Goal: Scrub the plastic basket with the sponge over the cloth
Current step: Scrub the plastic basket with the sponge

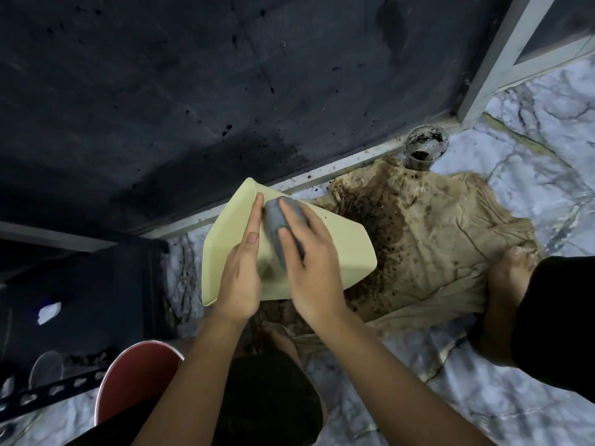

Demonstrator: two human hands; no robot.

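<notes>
A pale yellow plastic basket [341,249] is held tilted above the left part of a tan cloth [444,239] that is spread on the floor and stained with dark specks. My left hand [240,275] grips the basket's near side, fingers laid flat on its surface. My right hand [309,259] presses a grey sponge [277,226] against the basket's upper face, with two fingers lying over the sponge. The basket's underside is hidden.
A clear cup [423,149] with dark residue stands at the cloth's far edge by a dark wall. A red bucket [135,378] sits at lower left beside a dark metal rack [74,291]. My bare feet rest on the cloth and the marble floor [531,162].
</notes>
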